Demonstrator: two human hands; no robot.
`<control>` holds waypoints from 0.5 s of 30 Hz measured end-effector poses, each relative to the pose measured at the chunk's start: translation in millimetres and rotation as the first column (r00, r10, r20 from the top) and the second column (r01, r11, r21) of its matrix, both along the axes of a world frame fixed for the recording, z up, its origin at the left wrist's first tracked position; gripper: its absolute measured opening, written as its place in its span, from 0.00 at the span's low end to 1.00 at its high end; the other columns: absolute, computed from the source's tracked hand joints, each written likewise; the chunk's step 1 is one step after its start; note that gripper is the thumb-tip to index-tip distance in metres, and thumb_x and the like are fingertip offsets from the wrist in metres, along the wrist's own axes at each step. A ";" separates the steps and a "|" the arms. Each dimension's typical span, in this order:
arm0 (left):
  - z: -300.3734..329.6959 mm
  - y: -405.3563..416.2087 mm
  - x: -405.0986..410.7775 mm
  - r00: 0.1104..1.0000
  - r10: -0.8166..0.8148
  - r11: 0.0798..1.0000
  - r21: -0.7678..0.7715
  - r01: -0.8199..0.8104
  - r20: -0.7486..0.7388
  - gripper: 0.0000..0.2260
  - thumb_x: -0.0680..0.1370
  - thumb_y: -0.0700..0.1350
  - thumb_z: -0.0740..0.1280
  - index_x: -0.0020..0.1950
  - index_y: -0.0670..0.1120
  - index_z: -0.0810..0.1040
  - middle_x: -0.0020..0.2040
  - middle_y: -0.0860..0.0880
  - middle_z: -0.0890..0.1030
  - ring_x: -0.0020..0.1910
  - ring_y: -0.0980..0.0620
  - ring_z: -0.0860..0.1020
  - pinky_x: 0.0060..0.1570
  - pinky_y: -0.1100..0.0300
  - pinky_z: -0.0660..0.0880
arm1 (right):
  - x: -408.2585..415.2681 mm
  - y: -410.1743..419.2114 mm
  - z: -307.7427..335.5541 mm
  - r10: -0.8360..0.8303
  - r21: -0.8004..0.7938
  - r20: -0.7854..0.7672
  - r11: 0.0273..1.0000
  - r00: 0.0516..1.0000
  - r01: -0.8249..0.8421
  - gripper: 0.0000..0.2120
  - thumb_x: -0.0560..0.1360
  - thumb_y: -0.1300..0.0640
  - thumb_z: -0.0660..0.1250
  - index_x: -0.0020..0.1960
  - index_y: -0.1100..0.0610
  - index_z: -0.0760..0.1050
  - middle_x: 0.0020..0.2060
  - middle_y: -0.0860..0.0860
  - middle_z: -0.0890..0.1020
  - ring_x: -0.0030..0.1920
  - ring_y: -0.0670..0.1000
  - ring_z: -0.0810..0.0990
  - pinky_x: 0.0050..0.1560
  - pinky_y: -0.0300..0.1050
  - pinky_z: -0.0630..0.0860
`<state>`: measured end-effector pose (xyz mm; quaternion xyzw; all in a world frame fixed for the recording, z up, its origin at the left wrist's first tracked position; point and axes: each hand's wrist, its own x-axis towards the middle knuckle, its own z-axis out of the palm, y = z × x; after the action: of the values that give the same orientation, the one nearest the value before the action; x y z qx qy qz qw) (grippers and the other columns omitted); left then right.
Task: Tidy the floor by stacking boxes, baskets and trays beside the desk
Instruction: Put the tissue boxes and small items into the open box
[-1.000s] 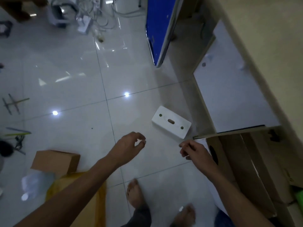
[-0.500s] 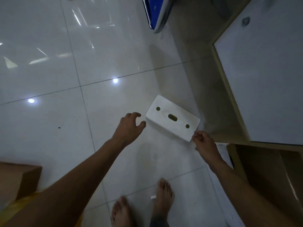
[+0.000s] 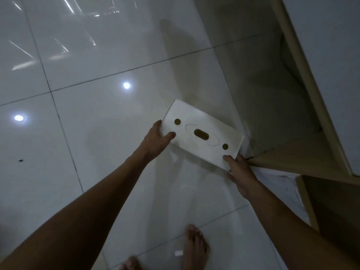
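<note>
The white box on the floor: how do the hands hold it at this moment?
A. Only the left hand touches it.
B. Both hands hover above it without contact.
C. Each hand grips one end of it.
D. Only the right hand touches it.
C: the left hand grips the left end of the white box, and the right hand grips its right end.

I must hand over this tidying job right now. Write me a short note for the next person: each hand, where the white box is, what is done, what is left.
Left hand: grips the left end of the white box, thumb on top.
Right hand: grips the near right corner of the box.
Box: flat, hole side up, at floor level next to the desk; whether it is lifted I cannot tell.
Done: box taken in both hands.
Left: carry it to the stack beside the desk; a brown cardboard box stands at the right.
</note>
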<state>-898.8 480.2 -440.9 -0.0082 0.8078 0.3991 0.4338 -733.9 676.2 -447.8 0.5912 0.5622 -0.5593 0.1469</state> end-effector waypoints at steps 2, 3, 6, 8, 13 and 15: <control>10.1 -9.6 1.7 0.999 0.029 0.999 -0.016 -0.028 0.034 0.32 0.77 0.54 0.65 0.76 0.44 0.58 0.72 0.43 0.68 0.67 0.43 0.71 0.66 0.48 0.69 | 6.1 -6.2 9.7 -0.034 -0.056 -0.019 0.998 0.999 0.033 0.20 0.78 0.54 0.62 0.69 0.47 0.68 0.63 0.47 0.75 0.61 0.51 0.73 0.47 0.44 0.74; 17.8 -16.1 3.3 0.998 0.039 0.999 -0.026 -0.037 0.058 0.33 0.75 0.56 0.65 0.76 0.45 0.59 0.71 0.43 0.69 0.66 0.43 0.71 0.66 0.47 0.69 | 10.3 -10.2 16.4 -0.040 -0.078 -0.029 0.996 0.999 0.037 0.19 0.79 0.54 0.62 0.69 0.47 0.68 0.63 0.47 0.75 0.62 0.51 0.73 0.49 0.44 0.75; 50.1 -36.4 12.2 0.996 0.037 0.999 -0.042 -0.034 0.083 0.34 0.72 0.58 0.64 0.75 0.48 0.61 0.68 0.44 0.72 0.62 0.43 0.74 0.64 0.45 0.72 | 27.2 -26.4 43.5 -0.032 -0.123 -0.046 0.992 0.998 0.026 0.19 0.79 0.56 0.62 0.69 0.46 0.68 0.62 0.46 0.76 0.62 0.50 0.74 0.57 0.48 0.75; 75.3 -49.6 17.2 0.996 0.031 0.998 -0.049 -0.026 0.086 0.34 0.70 0.59 0.64 0.74 0.49 0.62 0.67 0.45 0.73 0.61 0.44 0.74 0.63 0.45 0.72 | 37.9 -39.0 64.9 -0.032 -0.141 -0.052 0.990 0.998 0.024 0.19 0.79 0.56 0.62 0.69 0.46 0.68 0.63 0.47 0.76 0.63 0.51 0.74 0.57 0.47 0.75; 137.9 -76.5 26.9 0.993 -0.002 0.998 -0.057 0.009 0.116 0.37 0.67 0.60 0.63 0.74 0.49 0.61 0.66 0.45 0.73 0.61 0.44 0.74 0.63 0.45 0.72 | 54.1 -70.6 124.0 -0.063 -0.145 -0.041 0.988 0.997 0.056 0.20 0.79 0.55 0.62 0.70 0.48 0.68 0.64 0.49 0.75 0.63 0.52 0.74 0.55 0.46 0.75; 165.6 -86.3 29.2 0.993 -0.014 0.999 -0.036 0.019 0.117 0.37 0.68 0.60 0.63 0.74 0.49 0.61 0.67 0.45 0.73 0.61 0.44 0.74 0.63 0.44 0.72 | 58.7 -82.8 153.0 -0.075 -0.142 -0.047 0.988 0.996 0.068 0.20 0.79 0.55 0.62 0.71 0.49 0.67 0.64 0.49 0.75 0.64 0.52 0.73 0.57 0.48 0.75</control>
<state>-869.6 393.9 -275.3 -0.0329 0.7884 0.3793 0.4832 -675.2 593.4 -294.7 0.5844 0.5036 -0.6176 0.1530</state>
